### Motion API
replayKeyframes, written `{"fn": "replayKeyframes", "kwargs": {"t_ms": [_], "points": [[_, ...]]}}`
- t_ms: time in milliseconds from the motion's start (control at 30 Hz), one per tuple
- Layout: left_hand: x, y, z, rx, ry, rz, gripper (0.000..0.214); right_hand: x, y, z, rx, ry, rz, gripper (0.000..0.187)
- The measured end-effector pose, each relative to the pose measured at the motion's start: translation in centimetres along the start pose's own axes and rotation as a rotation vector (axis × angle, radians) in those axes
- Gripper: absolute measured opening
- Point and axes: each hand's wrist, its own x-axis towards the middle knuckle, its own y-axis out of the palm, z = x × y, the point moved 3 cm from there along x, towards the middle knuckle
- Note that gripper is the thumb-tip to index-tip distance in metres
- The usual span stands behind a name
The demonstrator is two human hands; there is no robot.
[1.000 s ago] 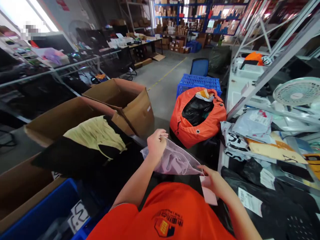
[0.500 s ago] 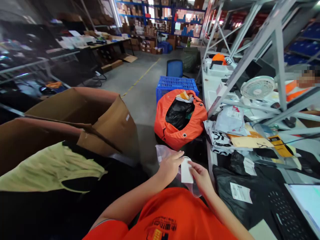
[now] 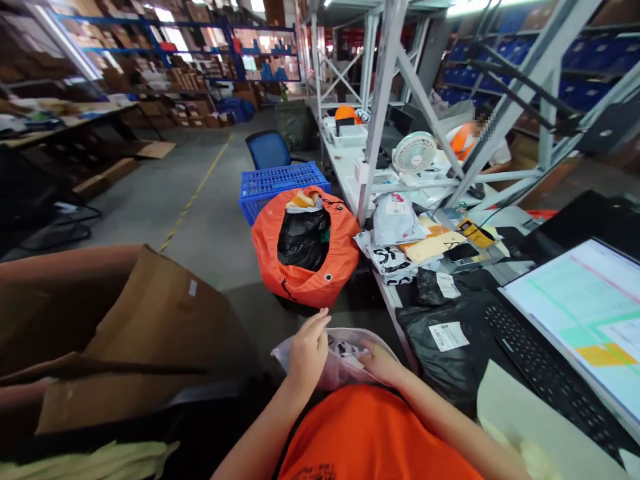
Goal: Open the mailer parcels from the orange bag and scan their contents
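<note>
A frosted clear plastic bag (image 3: 337, 380) lies against my front, its mouth spread open towards me. My left hand (image 3: 309, 350) is at the bag's left edge, its fingers long and close together, the bag between them and the hidden thumb. Inside the mouth is my right hand (image 3: 380, 363), seen partly through the plastic. Its fingertips pinch a white card (image 3: 357, 360) that shows only in part. Something with grey and white patches is in the bag beside the card; I cannot make out what it is.
An orange drawstring sack (image 3: 265, 257) with black parcels stands ahead, before a blue crate (image 3: 285, 177). Large cardboard boxes (image 3: 165, 313) are at left. On the right bench lie parcels (image 3: 397, 220), a keyboard (image 3: 530, 360) and a lit screen (image 3: 590, 313). A co-worker (image 3: 465, 140) sits beyond the frame.
My view has turned right. The white card, held in front of the bag before, is now down in the bag's mouth with my right hand. The bag's mouth has opened wider.
</note>
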Motion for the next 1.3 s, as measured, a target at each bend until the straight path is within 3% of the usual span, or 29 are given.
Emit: {"fn": "replayKeyframes", "kwargs": {"t_ms": [167, 200, 267, 333, 367, 433, 500, 667, 800, 900, 1100, 1200, 1300], "points": [[1.3, -2.3, 1.7, -0.018, -0.11, -0.037, 0.03, -5.1, -3.4, 2.8, -0.356, -0.284, 0.077, 0.032], [1.6, -2.8, 2.0, -0.039, -0.151, -0.041, 0.029, -5.8, -4.2, 2.8, -0.456, -0.349, 0.017, 0.042], [2.1, -3.4, 2.4, -0.092, -0.225, -0.052, 0.025, -6.0, -5.8, 1.9, -0.558, -0.394, -0.243, 0.075], [2.4, -3.8, 2.3, -0.146, -0.273, -0.062, 0.022, -5.1, -6.7, 0.1, -0.486, -0.365, -0.433, 0.092], [2.6, -4.0, 2.1, -0.17, -0.293, -0.063, 0.02, -4.3, -6.8, -0.7, -0.411, -0.36, -0.442, 0.086], [2.9, -4.3, 1.9, -0.205, -0.328, -0.062, 0.018, -2.5, -6.4, -1.6, -0.276, -0.387, -0.374, 0.055], [3.2, -4.7, 2.0, -0.218, -0.362, -0.08, 0.016, -1.2, -5.9, -1.3, -0.211, -0.428, -0.327, 0.032], [4.0, -5.9, 4.4, -0.269, -0.549, -0.146, 0.013, -1.1, -6.2, 1.5, -0.105, -0.426, -0.443, 0.042], [2.7, -4.3, 7.0, -0.482, -0.816, -0.012, 0.015, -2.9, -7.1, 3.6, 0.052, -0.449, -0.466, 0.036], [0.9, -2.1, 7.4, -0.647, -0.898, 0.028, 0.022, -4.6, -7.3, 5.0, 0.138, -0.496, -0.47, 0.029], [-1.1, 0.1, 5.8, -1.005, -0.873, 0.084, 0.043, -7.2, -8.2, 5.7, 0.205, -0.466, -0.68, 0.029], [-1.0, -0.1, 5.0, -1.147, -0.845, -0.012, 0.047, -7.8, -9.4, 5.4, 0.256, -0.458, -0.765, 0.031], [-0.9, -0.3, 3.9, -1.089, -0.829, -0.089, 0.042, -7.5, -11.1, 4.4, 0.304, -0.384, -0.827, 0.039]]}}
